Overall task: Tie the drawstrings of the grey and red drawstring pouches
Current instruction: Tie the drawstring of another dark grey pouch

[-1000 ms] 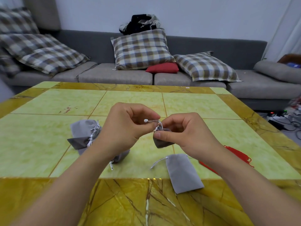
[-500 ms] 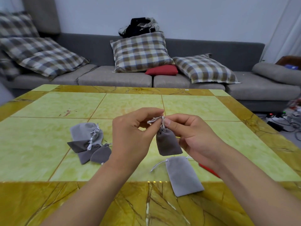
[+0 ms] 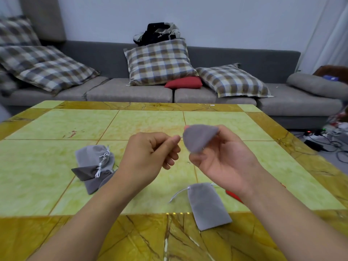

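Observation:
Above the middle of the table my right hand (image 3: 222, 161) grips a small grey pouch (image 3: 199, 137), which is flipped up and blurred. My left hand (image 3: 150, 155) has its fingers curled, and thumb and forefinger pinch the pouch's thin drawstring just left of it. A flat grey pouch (image 3: 208, 206) with a loose white string lies near the table's front edge. Several tied grey pouches (image 3: 93, 164) sit in a pile at the left. My right forearm hides most of a red pouch (image 3: 233, 195).
The green and yellow tiled table (image 3: 56, 129) fills the foreground. Behind it stands a grey sofa (image 3: 131, 91) with checked cushions, a red cushion (image 3: 183, 82) and a heap of clothes. Cables and a power strip (image 3: 316, 144) lie on the floor at right.
The held grey pouch, hanging down from the string half a second ago, has swung upward in my right hand. Both hands have moved slightly apart, and the camera has tilted up a little.

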Demonstrator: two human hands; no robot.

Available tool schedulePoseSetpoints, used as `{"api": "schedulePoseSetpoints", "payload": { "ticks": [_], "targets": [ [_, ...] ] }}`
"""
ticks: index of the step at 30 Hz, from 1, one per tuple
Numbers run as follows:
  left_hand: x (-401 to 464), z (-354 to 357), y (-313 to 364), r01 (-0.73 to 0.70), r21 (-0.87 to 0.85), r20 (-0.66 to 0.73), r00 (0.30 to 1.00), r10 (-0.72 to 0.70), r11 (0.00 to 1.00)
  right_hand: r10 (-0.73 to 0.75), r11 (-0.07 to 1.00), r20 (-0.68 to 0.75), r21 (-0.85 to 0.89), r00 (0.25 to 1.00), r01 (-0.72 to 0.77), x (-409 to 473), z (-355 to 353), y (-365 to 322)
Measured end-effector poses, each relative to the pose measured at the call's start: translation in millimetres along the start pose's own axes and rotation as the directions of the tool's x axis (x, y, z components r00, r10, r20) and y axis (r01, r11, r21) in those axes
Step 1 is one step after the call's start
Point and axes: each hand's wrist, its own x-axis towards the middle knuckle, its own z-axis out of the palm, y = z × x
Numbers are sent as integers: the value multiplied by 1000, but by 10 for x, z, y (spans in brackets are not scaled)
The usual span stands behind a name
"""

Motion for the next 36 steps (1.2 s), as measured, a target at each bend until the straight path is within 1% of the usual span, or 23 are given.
{"api": "schedulePoseSetpoints", "payload": {
  "ticks": [1,2,4,5,6,8,10,11,12,13,16,18,19,20,21,23,25,27,29,30,32,33,36],
  "targets": [
    [-10,8,40,26,-57,33,999,-24,998,12,997,65,79,998,-17,-11,20,7],
    [-16,16,88,65,-161,74,996,-54,985,14,994,112,103,994,-25,-18,41,0],
    [-19,5,160,167,-437,158,982,-108,884,-13,999,119,49,993,7,-31,65,-53],
    [-10,-1,180,198,-518,181,976,-120,832,-38,999,99,0,994,38,-44,66,-113],
    [4,0,176,204,-537,181,976,-124,818,-69,996,71,-43,995,73,-57,62,-168],
    [10,32,126,184,-498,159,980,-119,847,-117,981,28,-152,993,120,-51,40,-200],
    [-6,76,77,182,-475,158,980,-119,861,-143,918,17,-372,990,139,-31,46,-93],
    [-10,94,70,188,-493,170,978,-118,849,-154,880,27,-451,988,150,-31,66,-26],
    [-14,99,68,202,-537,178,976,-124,819,-165,857,48,-487,985,167,-32,87,26],
    [-8,98,72,224,-598,175,973,-147,769,-181,854,63,-484,981,189,-33,103,34],
    [-23,129,130,300,-731,184,952,-246,612,-236,908,35,-348,971,233,-64,80,-104],
    [-38,205,142,340,-788,236,937,-259,513,-214,929,12,-307,977,207,-79,36,-123],
    [-46,227,132,348,-793,242,933,-266,500,-182,924,12,-341,983,175,-83,37,-88],
    [-46,221,125,347,-777,236,934,-267,526,-166,903,18,-399,986,159,-78,44,-40],
    [-31,188,112,337,-743,227,940,-256,579,-173,873,23,-460,985,164,-76,64,8],
    [-1,92,89,288,-628,196,958,-211,723,-227,811,16,-551,974,198,-65,86,59],
    [12,5,57,202,-449,147,977,-152,870,-298,769,-29,-599,954,222,-49,65,57],
    [3,-26,26,102,-234,132,989,-72,967,-361,723,-62,-649,931,237,-25,15,40],
    [-8,-21,-13,19,-78,178,984,-5,997,-380,636,-35,-735,924,233,-18,-27,21],
    [-12,-17,-25,-6,-32,205,979,12,999,-378,552,-1,-803,926,225,-22,-39,4],
    [-17,-17,-40,-40,30,241,970,32,999,-350,336,89,-917,932,214,-39,-59,-48],
    [-17,-22,-40,-54,53,247,968,39,997,-329,258,134,-940,935,225,-44,-69,-71],
    [-16,-55,-45,-108,123,255,964,73,987,-302,118,265,-943,916,311,-49,-110,-68]
  ]
}}
